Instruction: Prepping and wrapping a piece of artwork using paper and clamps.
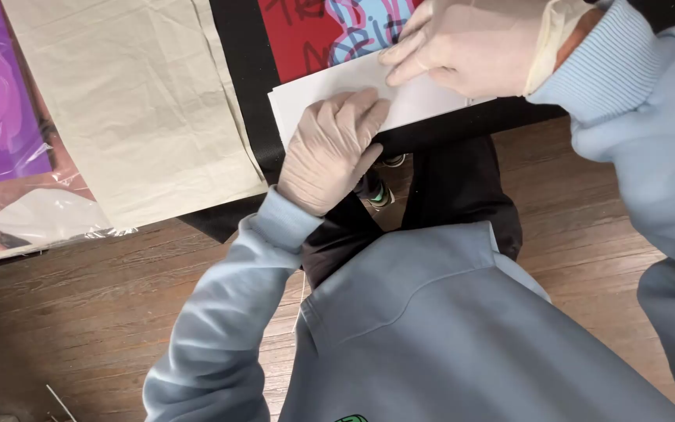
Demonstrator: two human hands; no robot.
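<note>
your gloved left hand (330, 152) lies flat, fingers extended, pressing the near corner of a white paper stack (423, 98) at the black table's (244, 70) edge; your gloved right hand (470, 43) rests open on its top, gripping nothing.

An art or print packing workspace, judging by the black worktop (236, 47) above a dark wooden floor (80, 312), carrying plastic-sleeved prints (1, 117), beige wrapping paper (134, 101) and white card sheets (423, 98).

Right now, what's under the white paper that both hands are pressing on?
The white paper lies on a black table and overlaps a red poster. The left hand and right hand cover much of it; anything else beneath is hidden.
</note>
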